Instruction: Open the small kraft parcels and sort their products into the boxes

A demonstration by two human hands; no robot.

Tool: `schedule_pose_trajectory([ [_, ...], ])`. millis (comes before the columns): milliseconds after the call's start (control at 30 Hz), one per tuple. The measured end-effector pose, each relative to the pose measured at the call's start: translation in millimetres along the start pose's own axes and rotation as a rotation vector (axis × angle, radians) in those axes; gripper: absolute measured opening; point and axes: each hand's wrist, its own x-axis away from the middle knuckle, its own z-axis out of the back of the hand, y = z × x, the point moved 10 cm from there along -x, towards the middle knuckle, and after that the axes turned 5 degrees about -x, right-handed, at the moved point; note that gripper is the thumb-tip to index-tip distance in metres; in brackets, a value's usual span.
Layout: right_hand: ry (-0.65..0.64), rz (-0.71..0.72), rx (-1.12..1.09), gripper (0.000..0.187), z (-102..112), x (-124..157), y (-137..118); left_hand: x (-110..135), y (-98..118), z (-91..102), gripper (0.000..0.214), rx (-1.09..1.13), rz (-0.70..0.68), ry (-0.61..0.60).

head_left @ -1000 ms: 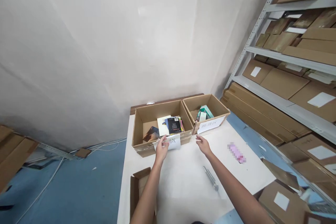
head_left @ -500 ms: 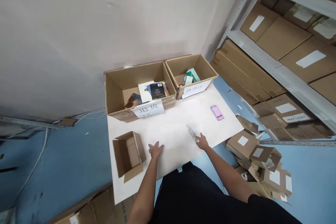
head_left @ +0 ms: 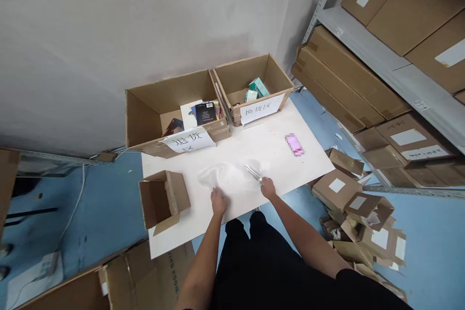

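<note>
A clear plastic bag (head_left: 214,174) lies spread on the white table (head_left: 232,147), hard to see against the surface. At its right part are slim silver rod-like pieces (head_left: 253,173), too small to name. My right hand (head_left: 268,188) is closed at their near end, fingers pinched together. My left hand (head_left: 218,201) is closed at the near edge of the bag, its fingertips partly hidden. To the left of it stands a small open carton (head_left: 179,196), tipped toward the left with a flap hanging out.
Two open cardboard boxes with handwritten signs stand at the back: the left box (head_left: 145,118) holds books, the right box (head_left: 227,77) small green-and-white packets. A pink blurred item (head_left: 294,145) lies at right. Beyond are shelves (head_left: 392,72) and piled cartons (head_left: 358,213).
My left hand has gone from spread fingers to a closed grip. My right hand has closed from a pointing pose at the silver pieces. The camera view has shifted; the plastic shows more clearly.
</note>
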Motion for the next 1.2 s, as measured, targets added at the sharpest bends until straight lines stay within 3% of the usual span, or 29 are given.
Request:
schedule_pose_trajectory([
  [100,0.097,-0.025,-0.091,0.059,18.1,4.1,-2.5,17.9,27.1,7.9,0.076,0.141,-0.166,0.196],
  [200,0.196,0.012,-0.255,0.05,34.7,10.3,-24.5,39.0,58.3,12.5,0.074,0.192,-0.37,0.268],
  [367,0.148,0.168,-0.683,0.041,22.2,17.0,-111.8,93.2,125.5,14.5,0.078,0.16,-0.811,0.194],
  [467,0.113,0.198,-0.722,0.038,7.1,23.0,-166.6,127.2,134.7,31.1,0.076,0.148,-0.982,0.187],
  [500,0.128,0.205,-0.695,0.035,5.1,26.3,-183.5,133.4,126.2,43.7,0.073,0.14,-0.993,0.221],
  [567,0.196,0.252,-0.612,0.028,6.2,36.2,-220.5,136.2,89.6,81.2,0.068,0.118,-0.939,0.341],
  [633,0.272,0.375,-0.515,0.031,8.6,51.9,-269.2,129.1,29.2,132.2,0.067,0.085,-0.787,0.514],
  [700,0.331,0.567,-0.419,0.033,5.7,73.8,-330.3,117.9,-45.1,185.6,0.065,0.032,-0.569,0.688],
  [767,0.397,0.759,-0.32,0.031,-4.8,97.9,-393.9,103.5,-109.3,222.3,0.058,-0.057,-0.414,0.738],
  [800,0.438,0.827,-0.267,0.03,-13.3,107.7,-423.1,94.3,-131.5,230.4,0.052,-0.111,-0.396,0.699],
  [900,0.479,0.88,-0.08,0.031,-58.2,115.5,-492.6,68.8,-172.3,226.0,0.046,-0.225,-0.408,0.526],
  [967,0.337,0.823,0.101,0.029,-108.3,102.8,-519.1,59.9,-187.1,214.9,0.051,-0.226,-0.394,0.478],
  [1067,-0.072,0.709,0.393,0.021,-194.8,86.3,-516.8,57.7,-201.3,199.1,0.062,-0.154,-0.359,0.473],
  [1100,-0.155,0.697,0.435,0.019,-212.8,87.0,-510.2,58.0,-205.2,193.1,0.066,-0.128,-0.35,0.453],
  [1200,-0.212,0.72,0.444,0.024,-232.2,96.9,-489.8,60.8,-215.9,178.0,0.069,-0.084,-0.323,0.375],
])
